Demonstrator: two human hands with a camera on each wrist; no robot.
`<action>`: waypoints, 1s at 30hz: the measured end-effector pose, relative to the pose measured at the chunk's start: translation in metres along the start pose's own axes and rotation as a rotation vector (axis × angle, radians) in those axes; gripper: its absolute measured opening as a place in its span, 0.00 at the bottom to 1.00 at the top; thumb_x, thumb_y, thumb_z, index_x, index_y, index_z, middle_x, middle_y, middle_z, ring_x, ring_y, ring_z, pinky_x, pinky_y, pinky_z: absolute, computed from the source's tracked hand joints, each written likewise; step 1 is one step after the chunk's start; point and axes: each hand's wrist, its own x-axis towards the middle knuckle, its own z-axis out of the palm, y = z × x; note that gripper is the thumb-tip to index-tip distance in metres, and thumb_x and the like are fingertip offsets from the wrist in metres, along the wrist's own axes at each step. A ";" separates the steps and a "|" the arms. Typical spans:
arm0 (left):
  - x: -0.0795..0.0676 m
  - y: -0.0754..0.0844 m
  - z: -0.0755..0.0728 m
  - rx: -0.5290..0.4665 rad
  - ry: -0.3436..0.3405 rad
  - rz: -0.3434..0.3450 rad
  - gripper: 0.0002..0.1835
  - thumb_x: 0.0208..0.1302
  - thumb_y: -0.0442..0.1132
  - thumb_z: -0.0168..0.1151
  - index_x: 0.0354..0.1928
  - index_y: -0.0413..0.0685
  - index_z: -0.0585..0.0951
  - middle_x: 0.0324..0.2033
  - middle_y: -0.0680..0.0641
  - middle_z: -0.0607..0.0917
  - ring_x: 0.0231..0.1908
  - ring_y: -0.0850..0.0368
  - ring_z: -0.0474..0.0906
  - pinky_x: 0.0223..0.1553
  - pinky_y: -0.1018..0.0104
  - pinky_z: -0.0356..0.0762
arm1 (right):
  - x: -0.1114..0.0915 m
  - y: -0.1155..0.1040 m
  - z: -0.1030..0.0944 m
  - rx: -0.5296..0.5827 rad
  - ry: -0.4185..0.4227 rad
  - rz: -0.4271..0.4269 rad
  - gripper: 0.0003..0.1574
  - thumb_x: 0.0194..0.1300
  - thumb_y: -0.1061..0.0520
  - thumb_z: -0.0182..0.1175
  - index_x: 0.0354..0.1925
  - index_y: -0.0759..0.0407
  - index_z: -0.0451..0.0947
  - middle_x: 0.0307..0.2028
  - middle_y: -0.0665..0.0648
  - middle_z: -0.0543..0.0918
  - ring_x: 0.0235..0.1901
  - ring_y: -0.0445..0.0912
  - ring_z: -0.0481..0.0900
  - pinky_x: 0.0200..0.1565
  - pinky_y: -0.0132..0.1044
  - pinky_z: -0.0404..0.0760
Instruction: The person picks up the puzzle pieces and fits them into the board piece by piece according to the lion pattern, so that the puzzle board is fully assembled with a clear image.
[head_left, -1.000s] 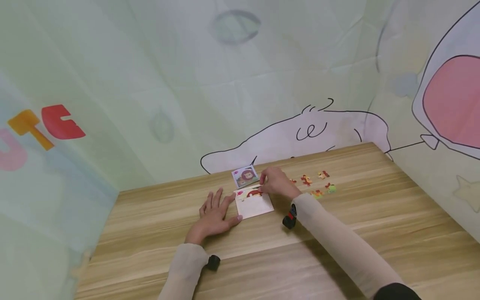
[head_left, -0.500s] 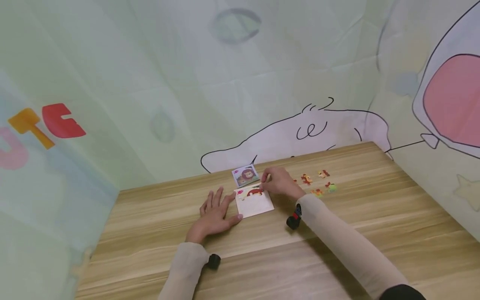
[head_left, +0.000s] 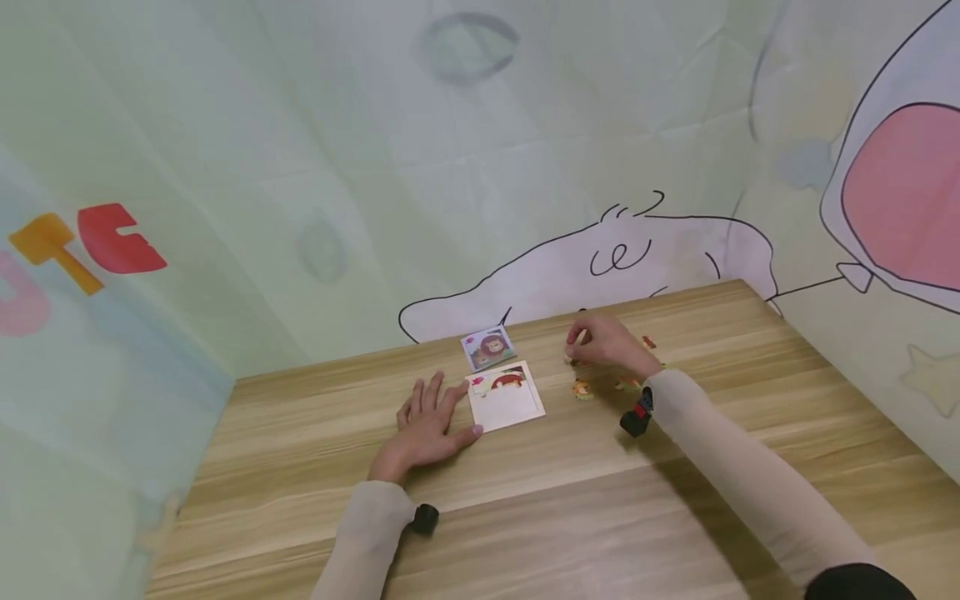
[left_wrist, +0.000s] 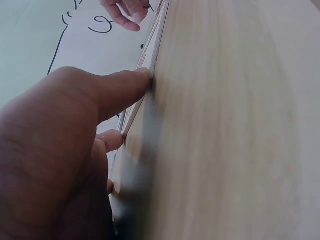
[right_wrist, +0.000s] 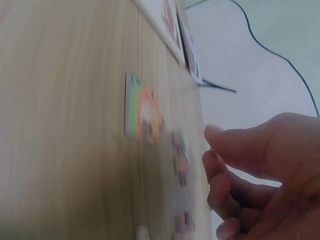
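A white puzzle board [head_left: 506, 410] lies on the wooden table, with some picture pieces along its far edge. My left hand [head_left: 426, 433], fingers spread, touches the board's left side; in the left wrist view its thumb [left_wrist: 122, 90] rests against the edge. To the right of the board, my right hand [head_left: 611, 343] is over loose puzzle pieces, partly covering them. The right wrist view shows its fingers loosely bent, with nothing visible between thumb and fingertips. Below them lies a green-and-orange puzzle piece [right_wrist: 142, 110], blurred, with more pieces beyond it.
Just behind the board is a picture card [head_left: 487, 348] showing a lion. One loose piece [head_left: 582, 390] lies between the board and the right hand. A printed cloth wall [head_left: 360, 208] rises at the table's back edge.
My right hand has left the board's far right corner and moved right, over the loose pieces. The reddish picture part stays on the board. My left hand has stayed at the board's side.
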 end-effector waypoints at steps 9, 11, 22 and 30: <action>-0.002 -0.001 -0.002 -0.008 0.010 0.005 0.47 0.73 0.66 0.59 0.87 0.60 0.56 0.88 0.38 0.36 0.85 0.28 0.22 0.78 0.19 0.32 | 0.000 0.010 -0.010 -0.020 -0.090 -0.025 0.09 0.68 0.62 0.72 0.46 0.63 0.87 0.49 0.67 0.90 0.48 0.56 0.88 0.51 0.47 0.85; -0.002 -0.001 -0.002 -0.008 0.008 0.003 0.47 0.74 0.67 0.59 0.87 0.60 0.55 0.88 0.38 0.36 0.85 0.28 0.22 0.78 0.19 0.32 | 0.000 0.012 -0.008 -0.044 -0.087 -0.027 0.07 0.68 0.62 0.72 0.44 0.62 0.88 0.48 0.66 0.90 0.47 0.54 0.87 0.49 0.44 0.84; -0.003 0.006 -0.003 -0.023 -0.005 0.003 0.47 0.74 0.66 0.58 0.87 0.60 0.55 0.88 0.39 0.35 0.85 0.29 0.21 0.78 0.20 0.32 | -0.006 0.019 -0.006 -0.035 -0.049 -0.004 0.08 0.69 0.58 0.73 0.46 0.58 0.88 0.45 0.62 0.90 0.45 0.53 0.83 0.49 0.46 0.81; -0.002 0.001 -0.001 -0.014 0.002 0.004 0.47 0.74 0.67 0.58 0.87 0.60 0.55 0.88 0.39 0.35 0.85 0.28 0.22 0.78 0.20 0.32 | -0.005 0.023 -0.001 -0.043 0.003 -0.056 0.10 0.66 0.59 0.74 0.43 0.55 0.83 0.41 0.60 0.90 0.43 0.53 0.83 0.49 0.49 0.79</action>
